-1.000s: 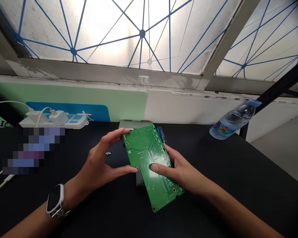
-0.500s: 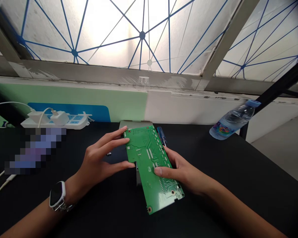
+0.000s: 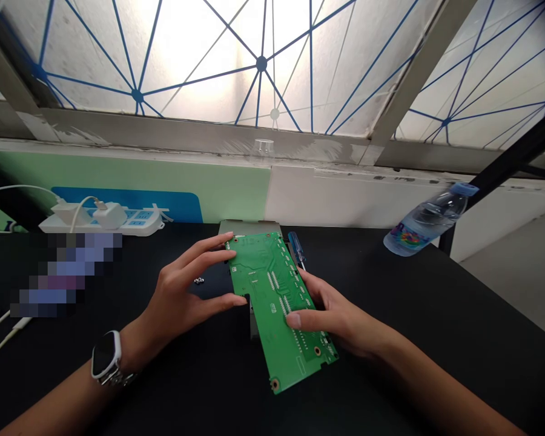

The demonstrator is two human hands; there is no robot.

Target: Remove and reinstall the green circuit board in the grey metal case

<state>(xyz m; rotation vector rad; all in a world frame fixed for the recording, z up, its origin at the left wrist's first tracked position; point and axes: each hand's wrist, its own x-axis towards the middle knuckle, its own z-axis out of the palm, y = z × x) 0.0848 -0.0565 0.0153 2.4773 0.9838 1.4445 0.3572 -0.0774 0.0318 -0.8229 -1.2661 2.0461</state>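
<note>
A green circuit board (image 3: 272, 309) is tilted between my two hands above the black desk. My right hand (image 3: 331, 315) grips its right edge, with the thumb lying on the upper face and the fingers hidden underneath. At the upper left edge, the fingertips and thumb of my left hand (image 3: 186, 281) pinch the board. Behind and partly under the board is a grey flat piece (image 3: 249, 227), mostly covered. A screwdriver with a blue handle (image 3: 296, 245) lies just right of the board. Several small screws (image 3: 198, 281) rest beside my left fingers.
On the right, a water bottle (image 3: 424, 221) leans at a slant by a black frame bar. A white power strip (image 3: 140, 222) with plugged-in chargers sits at the back left, and cables (image 3: 9, 339) run along the left side. The wall and window close off the back.
The circuit board has tilted slightly and its glare has faded. My right thumb has shifted a little to the right and down on it. Both hands keep nearly the same place.
</note>
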